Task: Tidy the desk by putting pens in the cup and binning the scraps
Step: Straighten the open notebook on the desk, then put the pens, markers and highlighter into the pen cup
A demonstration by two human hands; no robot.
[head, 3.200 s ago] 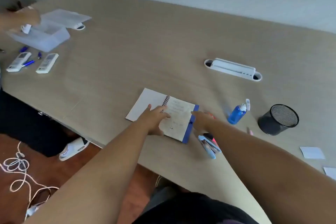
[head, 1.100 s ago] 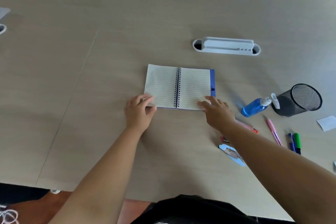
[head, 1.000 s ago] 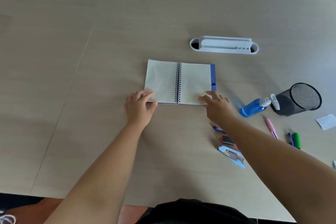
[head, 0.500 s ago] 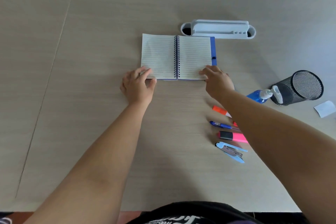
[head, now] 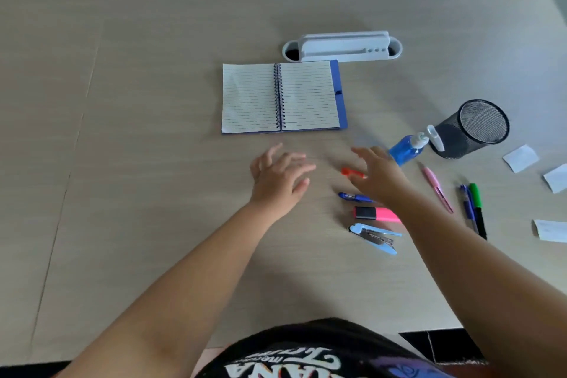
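Left hand: the left hand (head: 277, 179) hovers over bare bench (head: 122, 163) below the notebook, fingers spread and loose, holding nothing.
Right hand: the right hand (head: 379, 176) is also open and empty, palm down above the nearer pens; it looks poised to pick 1 up, though which I cannot tell.
Pens under the right hand: an orange pen (head: 352, 172), a blue pen (head: 354, 197) and a pink highlighter (head: 376, 213) lie side by side, partly hidden by the wrist.
Other pens: a pink pen (head: 437, 189) lies near the cup; 2 more, a blue-purple pen (head: 468, 207) and a green marker (head: 477, 209), lie touching each other further right.
Cup: the black mesh cup (head: 472, 129) sits tilted or on its side, mouth towards the camera, no pens in it, so it likely needs righting before it is filled.
Scraps: 3 white paper scraps (head: 520, 158) lie at the right edge, well apart from the hands; no bin is in view.
Not for the cup: a light blue stapler (head: 374, 238), a blue pump bottle (head: 406, 147) just beside the cup, the open spiral notebook (head: 282, 97) and a white cable tray (head: 342, 46).
Progress: nothing sorted yet.
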